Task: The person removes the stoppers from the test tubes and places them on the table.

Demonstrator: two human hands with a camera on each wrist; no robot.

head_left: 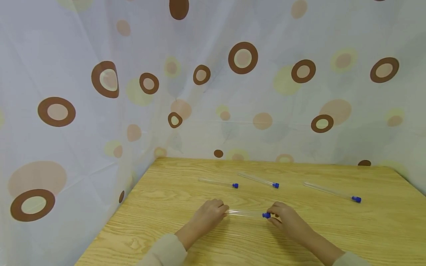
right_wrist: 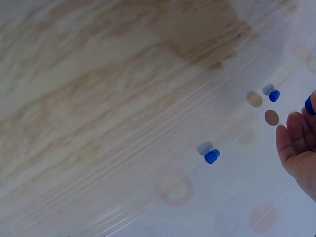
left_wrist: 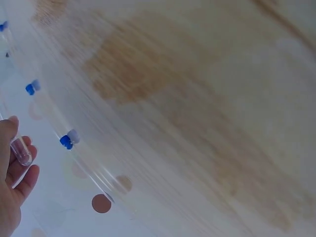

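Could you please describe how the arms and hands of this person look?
The left hand and right hand are bare. The left sleeve and right sleeve, both cut off by the head view's lower edge, look plain, pale and roughly cream.

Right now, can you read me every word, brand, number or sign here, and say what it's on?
None: I can read no lettering on the clear tubes, their blue caps or the wooden table. The patterned sheet shows only rings and spots.
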